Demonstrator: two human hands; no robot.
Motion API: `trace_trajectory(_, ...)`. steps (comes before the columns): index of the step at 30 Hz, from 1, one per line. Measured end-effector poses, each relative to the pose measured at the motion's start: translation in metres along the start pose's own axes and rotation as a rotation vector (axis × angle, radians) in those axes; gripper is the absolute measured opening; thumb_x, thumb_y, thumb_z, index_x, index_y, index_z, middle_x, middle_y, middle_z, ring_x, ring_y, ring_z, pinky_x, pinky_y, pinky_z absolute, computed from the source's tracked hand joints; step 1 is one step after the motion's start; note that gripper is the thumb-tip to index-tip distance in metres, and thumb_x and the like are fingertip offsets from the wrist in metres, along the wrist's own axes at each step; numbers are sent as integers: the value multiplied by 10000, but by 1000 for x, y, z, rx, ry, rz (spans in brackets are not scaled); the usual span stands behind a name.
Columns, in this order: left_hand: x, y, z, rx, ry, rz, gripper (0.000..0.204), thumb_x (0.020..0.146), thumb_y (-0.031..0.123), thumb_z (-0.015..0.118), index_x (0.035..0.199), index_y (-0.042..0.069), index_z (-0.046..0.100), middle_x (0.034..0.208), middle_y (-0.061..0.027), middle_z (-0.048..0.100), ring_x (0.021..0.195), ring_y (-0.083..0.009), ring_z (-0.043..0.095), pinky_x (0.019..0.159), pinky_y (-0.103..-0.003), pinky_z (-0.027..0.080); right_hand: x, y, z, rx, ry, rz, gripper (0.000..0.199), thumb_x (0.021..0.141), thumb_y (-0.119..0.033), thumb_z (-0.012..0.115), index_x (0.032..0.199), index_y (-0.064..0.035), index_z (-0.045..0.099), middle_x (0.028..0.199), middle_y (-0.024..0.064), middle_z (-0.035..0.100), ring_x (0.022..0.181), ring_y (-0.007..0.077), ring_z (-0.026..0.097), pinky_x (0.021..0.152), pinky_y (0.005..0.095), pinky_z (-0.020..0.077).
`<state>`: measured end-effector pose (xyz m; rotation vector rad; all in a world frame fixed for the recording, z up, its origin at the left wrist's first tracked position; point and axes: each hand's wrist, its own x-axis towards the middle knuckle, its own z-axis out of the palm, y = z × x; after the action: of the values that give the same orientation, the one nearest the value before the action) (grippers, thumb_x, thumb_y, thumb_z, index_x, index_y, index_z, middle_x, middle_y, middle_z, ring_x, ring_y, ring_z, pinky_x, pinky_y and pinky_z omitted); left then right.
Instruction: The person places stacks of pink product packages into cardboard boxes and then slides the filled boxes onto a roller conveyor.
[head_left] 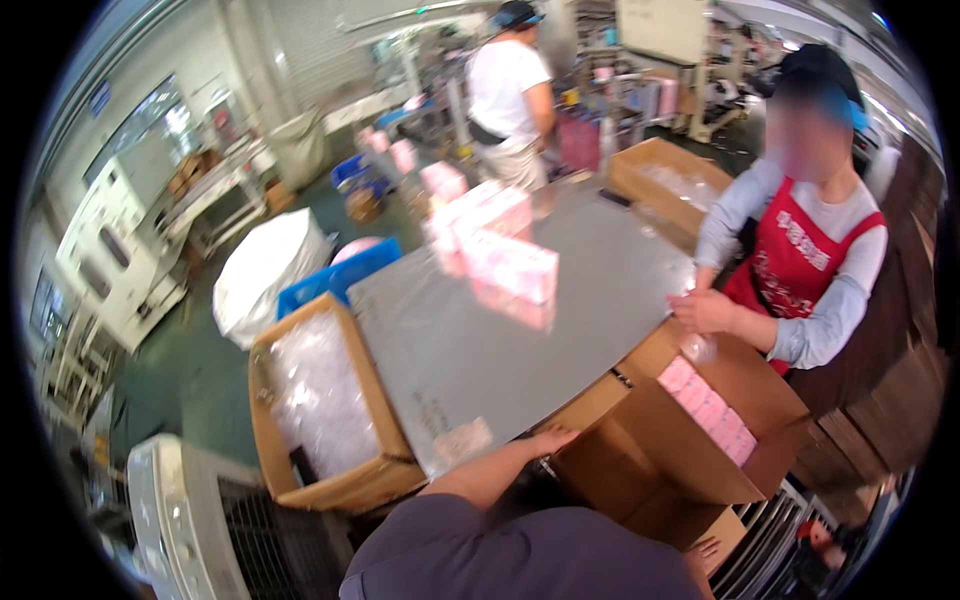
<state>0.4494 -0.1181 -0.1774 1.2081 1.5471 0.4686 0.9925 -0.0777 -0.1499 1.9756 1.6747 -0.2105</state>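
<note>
A large open cardboard box (640, 440) stands at the near right corner of the metal table, its flaps up. My left hand (552, 438) grips the box's left flap beside the table edge. Low on the near side, my right hand (703, 551) lies against the box's cardboard with its fingers apart, partly hidden by my sleeve. Rows of pink packs (708, 408) fill a second part of the box area, behind a raised cardboard panel. Across from me, a co-worker in a red apron (800, 245) has both hands together over the packs, near something clear.
On the metal table (430, 345) stand blurred stacks of pink packs (510, 262). A carton of clear plastic bags (320, 385) is at the left, beside a blue bin (335, 272) and a white sack (268, 272). Rollers (775, 535) lie at lower right. Another person (508, 95) stands beyond.
</note>
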Motion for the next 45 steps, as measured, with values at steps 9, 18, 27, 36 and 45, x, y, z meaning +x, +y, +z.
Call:
trace_trajectory(9, -250, 6, -150, -31, 1386, -215, 270, 884, 217, 670, 1108, 67, 687, 1014, -140, 711, 975, -279, 675, 851, -382, 528, 49, -29, 8, -59, -110, -75, 816, 919, -441, 462, 1543, -7, 164, 1587, 277, 143, 1437, 482, 206, 1128, 564, 271)
trace_trajectory(18, -376, -184, -122, 648, 1158, -865, 422, 804, 197, 703, 1216, 138, 634, 1317, -172, 557, 1200, -340, 555, 1002, -428, 471, 35, -77, -37, -81, -139, -154, 822, 912, -476, 457, 1542, -24, 185, 1582, 282, 155, 1427, 495, 214, 1128, 572, 263)
trace_trajectory(27, -391, -212, -148, 47, 1326, -788, 273, 942, 135, 575, 1209, 113, 625, 1204, -147, 634, 1035, -294, 652, 868, -402, 541, 23, -79, -44, -104, -178, -150, 828, 905, -512, 452, 1541, -42, 206, 1577, 287, 168, 1417, 508, 223, 1128, 579, 255)
trace_trajectory(36, -443, -150, -130, -1210, 1510, -169, 150, 983, 252, 614, 1098, 164, 574, 1105, 23, 638, 1031, -222, 644, 861, -394, 522, 33, -75, -38, -136, -222, -169, 836, 898, -547, 446, 1541, -60, 226, 1571, 293, 180, 1408, 521, 231, 1128, 587, 248)
trace_trajectory(45, -459, -147, -95, -1302, 1528, -14, 216, 975, 285, 623, 1161, 197, 556, 1128, 48, 629, 1024, -186, 625, 838, -353, 518, 47, -66, -35, -171, -248, -199, 845, 891, -583, 441, 1540, -78, 247, 1566, 298, 192, 1398, 534, 240, 1128, 594, 240)
